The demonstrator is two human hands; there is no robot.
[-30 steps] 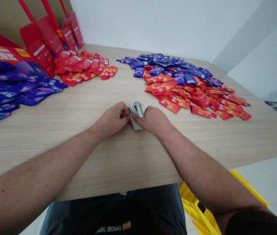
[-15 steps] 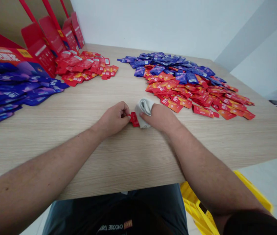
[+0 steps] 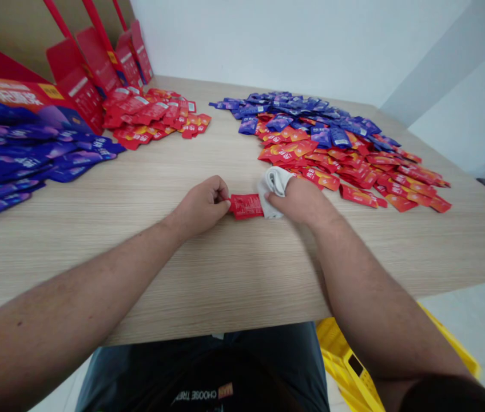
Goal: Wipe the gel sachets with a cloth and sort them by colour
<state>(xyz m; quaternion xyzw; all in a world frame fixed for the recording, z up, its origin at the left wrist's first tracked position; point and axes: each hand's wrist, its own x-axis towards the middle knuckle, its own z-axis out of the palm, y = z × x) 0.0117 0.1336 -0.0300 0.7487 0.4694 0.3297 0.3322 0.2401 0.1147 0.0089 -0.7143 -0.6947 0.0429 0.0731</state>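
A small red sachet [image 3: 246,206] lies flat on the wooden table [image 3: 208,274], its printed side up. My left hand [image 3: 206,203] pinches the sachet's left end between thumb and fingertips. A folded white cloth [image 3: 273,186] is gripped in my right hand [image 3: 305,200], its thumb pressed on the front. The cloth touches the right end of the sachet and covers part of it. My right fingers are mostly hidden behind the cloth.
Red and orange sachets [image 3: 354,166] with purple sachets [image 3: 302,106] form a pile at right. Another red heap [image 3: 152,114] lies at left, beside blue-purple pouches [image 3: 23,149] and red cartons [image 3: 79,94]. A yellow crate [image 3: 345,360] stands below the table edge at right.
My right hand with the white cloth has slid to the right along the sachet, uncovering more of it. My left hand still holds the left end in about the same spot.
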